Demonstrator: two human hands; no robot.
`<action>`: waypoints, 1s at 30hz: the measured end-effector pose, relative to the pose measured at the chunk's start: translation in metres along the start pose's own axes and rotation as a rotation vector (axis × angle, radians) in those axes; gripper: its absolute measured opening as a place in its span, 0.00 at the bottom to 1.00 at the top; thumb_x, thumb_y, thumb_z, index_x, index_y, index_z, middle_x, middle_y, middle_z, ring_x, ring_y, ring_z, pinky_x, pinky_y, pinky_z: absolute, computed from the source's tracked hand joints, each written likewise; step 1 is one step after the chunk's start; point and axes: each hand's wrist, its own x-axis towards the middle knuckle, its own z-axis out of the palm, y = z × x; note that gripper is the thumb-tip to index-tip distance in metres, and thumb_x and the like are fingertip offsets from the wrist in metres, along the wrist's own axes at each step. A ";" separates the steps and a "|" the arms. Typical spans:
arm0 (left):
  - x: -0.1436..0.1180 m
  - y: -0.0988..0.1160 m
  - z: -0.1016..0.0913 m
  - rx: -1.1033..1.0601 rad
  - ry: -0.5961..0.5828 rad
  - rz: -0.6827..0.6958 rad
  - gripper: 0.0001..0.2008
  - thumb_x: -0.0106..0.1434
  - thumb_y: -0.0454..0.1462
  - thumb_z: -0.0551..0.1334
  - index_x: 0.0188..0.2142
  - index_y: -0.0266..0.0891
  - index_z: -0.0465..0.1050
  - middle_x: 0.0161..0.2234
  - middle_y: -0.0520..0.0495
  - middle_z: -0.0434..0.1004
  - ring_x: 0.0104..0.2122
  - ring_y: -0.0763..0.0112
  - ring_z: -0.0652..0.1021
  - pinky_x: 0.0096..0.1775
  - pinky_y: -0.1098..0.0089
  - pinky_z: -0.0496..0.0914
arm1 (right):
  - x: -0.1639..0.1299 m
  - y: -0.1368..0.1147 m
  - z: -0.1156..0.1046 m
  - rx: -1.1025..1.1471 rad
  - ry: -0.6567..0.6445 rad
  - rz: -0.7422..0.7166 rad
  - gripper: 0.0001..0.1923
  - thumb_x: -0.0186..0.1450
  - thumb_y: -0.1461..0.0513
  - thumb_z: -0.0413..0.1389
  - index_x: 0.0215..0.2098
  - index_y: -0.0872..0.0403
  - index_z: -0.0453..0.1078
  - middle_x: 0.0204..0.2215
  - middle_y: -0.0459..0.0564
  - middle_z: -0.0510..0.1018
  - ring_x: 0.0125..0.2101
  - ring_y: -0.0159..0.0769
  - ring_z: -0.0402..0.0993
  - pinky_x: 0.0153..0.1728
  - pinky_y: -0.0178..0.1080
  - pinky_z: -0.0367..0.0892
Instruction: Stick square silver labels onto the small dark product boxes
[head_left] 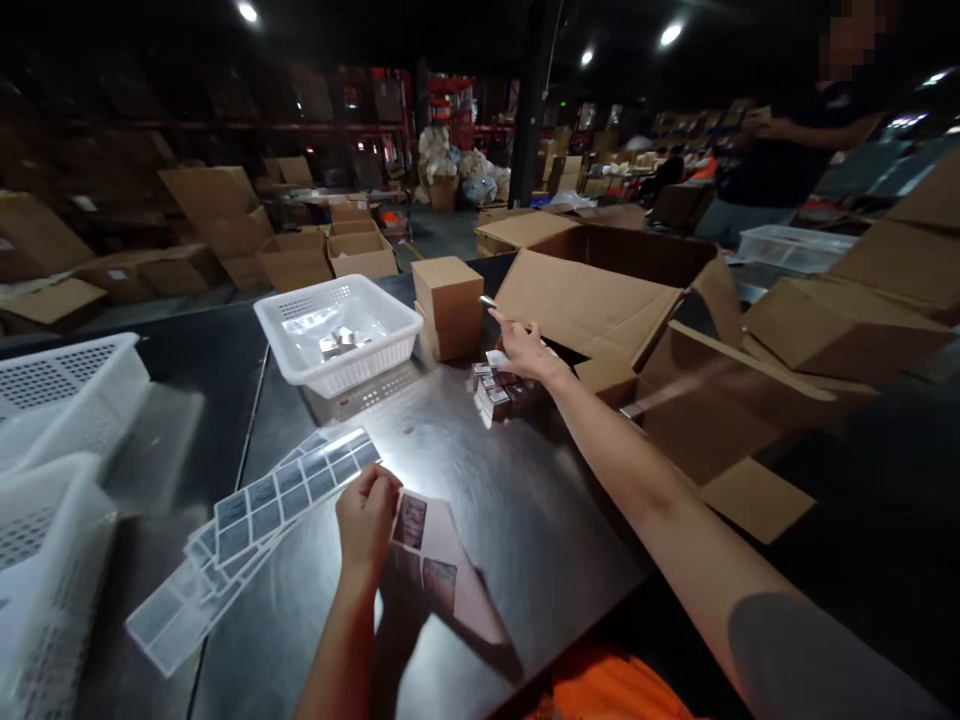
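— What is seen at the steel table [480,480] in the warehouse?

— A cluster of small boxes [499,390] is reached by the right hand [525,350], which is stretched far forward; the fingers are spread loosely above the cluster, and whether anything is pinched in them cannot be told. A strip of backing paper with labels [420,535] is held by the left hand [367,515], close to the body, thumb and fingers closed on its upper edge.

— Which way do the small boxes lie from the hands?

— They are placed ahead and slightly to the right, well apart from the left hand and just under the right one, so the right hand is clearly the nearer. The cluster is set between a stack of brown cartons [448,305] and a large open cardboard box [600,290].

— And the label sheets?

— A fan of label sheets [277,500] is laid on the table just left of the left hand, its long axis running from near left to far right. A white basket [337,335] is stood beyond it, and another person [787,150] is seen at the far right, well apart
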 end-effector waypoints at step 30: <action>-0.026 -0.010 0.022 0.293 -0.205 0.647 0.23 0.54 0.36 0.74 0.50 0.44 0.79 0.44 0.48 0.84 0.26 0.76 0.77 0.22 0.77 0.66 | -0.145 -0.077 0.026 1.540 -0.252 0.321 0.30 0.50 0.58 0.75 0.45 0.50 0.65 0.27 0.39 0.79 0.36 0.35 0.79 0.41 0.37 0.72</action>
